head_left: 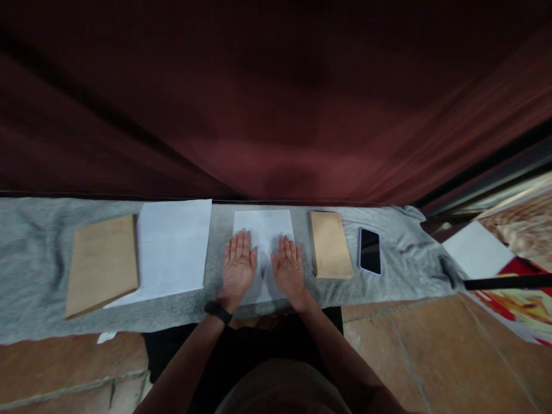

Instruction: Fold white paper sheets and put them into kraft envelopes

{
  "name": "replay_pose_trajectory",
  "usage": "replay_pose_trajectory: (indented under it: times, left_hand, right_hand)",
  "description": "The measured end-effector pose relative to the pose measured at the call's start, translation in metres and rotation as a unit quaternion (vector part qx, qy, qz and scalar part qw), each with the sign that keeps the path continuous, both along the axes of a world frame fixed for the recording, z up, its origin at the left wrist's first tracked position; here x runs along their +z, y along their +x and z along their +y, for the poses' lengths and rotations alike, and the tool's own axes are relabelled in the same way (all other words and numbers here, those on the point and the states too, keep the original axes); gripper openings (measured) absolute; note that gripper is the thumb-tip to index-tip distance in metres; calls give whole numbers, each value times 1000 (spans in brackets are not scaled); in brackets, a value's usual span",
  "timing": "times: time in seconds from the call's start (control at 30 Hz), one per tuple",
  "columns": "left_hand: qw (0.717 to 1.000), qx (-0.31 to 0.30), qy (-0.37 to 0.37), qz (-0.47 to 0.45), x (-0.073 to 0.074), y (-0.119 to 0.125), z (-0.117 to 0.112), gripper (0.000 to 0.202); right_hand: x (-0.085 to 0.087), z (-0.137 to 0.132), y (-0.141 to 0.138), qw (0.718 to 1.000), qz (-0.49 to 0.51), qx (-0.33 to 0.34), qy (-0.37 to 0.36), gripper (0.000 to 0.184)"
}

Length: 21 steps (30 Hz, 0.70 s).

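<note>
My left hand [238, 265] and my right hand [289, 267] lie flat, palms down and fingers stretched out, side by side on a white sheet of paper [264, 227]. The sheet rests on a grey cloth [38, 276] spread over the floor. A black band is on my left wrist. Just right of my right hand lies a narrow brown envelope [330, 244]. A larger white sheet [172, 250] lies left of my left hand, with a big brown envelope [102, 263] overlapping its left edge.
A dark phone [370, 250] lies face up on the cloth beyond the narrow envelope. A dark red curtain [276, 103] hangs behind the cloth. Brown floor tiles [431, 356] run along the near side. White paper [476, 248] and colourful printed sheets lie at the far right.
</note>
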<state>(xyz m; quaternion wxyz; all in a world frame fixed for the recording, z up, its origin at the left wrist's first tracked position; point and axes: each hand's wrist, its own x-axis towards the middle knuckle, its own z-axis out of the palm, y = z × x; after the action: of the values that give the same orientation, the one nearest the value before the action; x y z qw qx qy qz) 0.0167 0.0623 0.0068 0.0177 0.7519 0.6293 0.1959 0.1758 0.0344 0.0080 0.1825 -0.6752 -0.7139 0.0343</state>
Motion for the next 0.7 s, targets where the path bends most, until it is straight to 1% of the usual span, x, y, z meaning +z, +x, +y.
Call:
replay_pose_trajectory:
  times: [0.07,0.13,0.2,0.3,0.43,0.6,0.7]
  left_hand:
    - [999,-41,-11,11,-2,10,-17,61]
    - [997,-67,-27,26,-6,17,-29,60]
    - [996,-76,-36,38,-8,18,-36,60]
    - [995,-83,-33,43,-7,13,-41,60]
    - [997,-63,-19,35,-2,2,-46,60]
    - [999,-29,-7,26,-7,-12,-56,64]
    - [1000,-15,-2,21,-6,-17,-60,65]
  right_hand:
    - [0,-5,-11,999,14,37,-3,55]
    - [-2,-13,-18,998,21,67,-7,54]
    - [-4,-20,-19,997,17,76,-5,53]
    - [-7,-28,-9,997,-2,74,7,55]
    - [-10,-35,6,998,-22,49,28,58]
    - [-16,-43,16,998,-38,30,48,59]
    - [-14,-43,18,998,-38,12,48,58]
